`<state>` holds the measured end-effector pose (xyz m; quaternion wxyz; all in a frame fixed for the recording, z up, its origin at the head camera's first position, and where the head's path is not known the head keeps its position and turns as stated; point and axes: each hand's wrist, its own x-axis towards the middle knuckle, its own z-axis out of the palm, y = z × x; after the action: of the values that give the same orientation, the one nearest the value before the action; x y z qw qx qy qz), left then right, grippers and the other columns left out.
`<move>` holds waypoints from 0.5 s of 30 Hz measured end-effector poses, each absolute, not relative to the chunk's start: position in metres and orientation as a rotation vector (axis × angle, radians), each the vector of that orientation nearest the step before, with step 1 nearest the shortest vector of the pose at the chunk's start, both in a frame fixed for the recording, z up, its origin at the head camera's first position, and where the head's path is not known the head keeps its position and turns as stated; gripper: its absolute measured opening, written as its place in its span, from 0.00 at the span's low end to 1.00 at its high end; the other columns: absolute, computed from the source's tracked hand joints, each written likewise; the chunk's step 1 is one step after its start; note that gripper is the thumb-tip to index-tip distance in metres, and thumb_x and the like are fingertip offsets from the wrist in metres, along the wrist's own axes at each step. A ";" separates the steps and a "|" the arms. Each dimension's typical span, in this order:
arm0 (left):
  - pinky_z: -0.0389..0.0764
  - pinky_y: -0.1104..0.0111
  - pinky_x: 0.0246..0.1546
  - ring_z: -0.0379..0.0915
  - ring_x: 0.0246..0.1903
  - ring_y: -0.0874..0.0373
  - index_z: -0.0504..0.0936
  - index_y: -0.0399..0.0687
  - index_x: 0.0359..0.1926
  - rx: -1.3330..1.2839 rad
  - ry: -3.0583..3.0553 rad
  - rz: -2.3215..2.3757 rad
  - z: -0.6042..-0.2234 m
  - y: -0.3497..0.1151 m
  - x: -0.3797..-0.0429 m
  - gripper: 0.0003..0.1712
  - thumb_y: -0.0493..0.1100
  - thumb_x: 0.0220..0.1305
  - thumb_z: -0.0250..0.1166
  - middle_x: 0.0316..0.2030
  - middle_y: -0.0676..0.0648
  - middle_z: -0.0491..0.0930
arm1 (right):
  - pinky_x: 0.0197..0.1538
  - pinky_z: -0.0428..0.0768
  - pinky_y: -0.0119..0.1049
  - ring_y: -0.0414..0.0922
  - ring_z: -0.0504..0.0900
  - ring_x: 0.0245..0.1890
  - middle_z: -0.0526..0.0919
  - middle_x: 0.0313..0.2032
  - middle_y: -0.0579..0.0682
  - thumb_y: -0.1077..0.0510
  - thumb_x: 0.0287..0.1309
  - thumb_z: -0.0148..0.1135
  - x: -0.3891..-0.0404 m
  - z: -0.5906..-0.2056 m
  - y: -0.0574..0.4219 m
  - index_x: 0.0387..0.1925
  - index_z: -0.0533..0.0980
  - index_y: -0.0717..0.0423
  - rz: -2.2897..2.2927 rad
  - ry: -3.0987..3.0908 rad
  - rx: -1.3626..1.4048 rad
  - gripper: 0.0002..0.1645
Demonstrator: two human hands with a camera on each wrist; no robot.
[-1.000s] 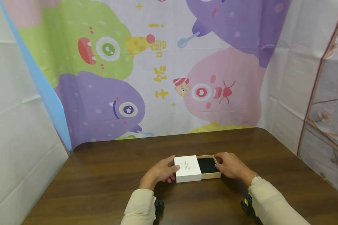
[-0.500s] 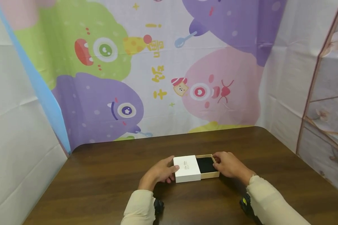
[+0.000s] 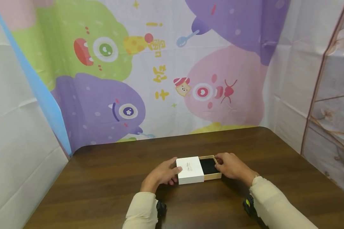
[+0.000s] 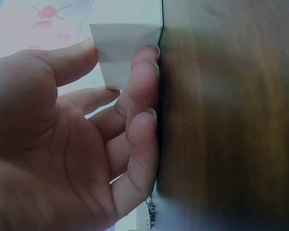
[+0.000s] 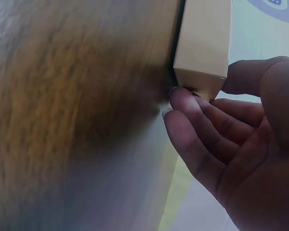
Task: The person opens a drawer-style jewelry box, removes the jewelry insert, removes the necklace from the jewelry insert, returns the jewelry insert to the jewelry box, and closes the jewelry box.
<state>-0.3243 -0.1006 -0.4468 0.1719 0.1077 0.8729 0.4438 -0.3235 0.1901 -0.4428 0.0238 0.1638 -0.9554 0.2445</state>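
Observation:
A white box sleeve (image 3: pixel 188 171) with small printed lettering lies on the table, and a tan inner tray (image 3: pixel 213 176) sticks out of its right side. Inside the tray shows a black lining or pad (image 3: pixel 208 166). My left hand (image 3: pixel 163 173) grips the sleeve's left end, thumb on top; in the left wrist view its fingers (image 4: pixel 143 86) curl against the end wall. At the tray's right end, my right hand (image 3: pixel 230 166) holds on with thumb and fingers. The right wrist view shows its fingertips low against the tray's end. The part of the tray within the sleeve is hidden.
The box stands on a dark brown wooden table (image 3: pixel 117 165). Behind the table hangs a cloth backdrop (image 3: pixel 166 117) with cartoon figures. Pale cloth walls (image 3: pixel 20 136) flank the table on the left and right.
The tray has slid slightly left into the sleeve, the right hand moving with it. The left hand keeps its hold on the sleeve. The head view has shifted a little.

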 end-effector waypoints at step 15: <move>0.75 0.62 0.30 0.78 0.24 0.54 0.56 0.48 0.78 0.295 2.485 1.263 -0.446 -0.102 -0.324 0.39 0.50 0.73 0.61 0.25 0.45 0.82 | 0.47 0.80 0.49 0.48 0.82 0.41 0.84 0.42 0.55 0.61 0.63 0.65 -0.322 -0.443 0.184 0.57 0.76 0.70 0.765 -2.980 0.467 0.24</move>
<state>-0.3240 -0.1019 -0.4460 0.1684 0.1039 0.8739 0.4441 -0.3217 0.1845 -0.4426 0.0150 0.1499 -0.9575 0.2458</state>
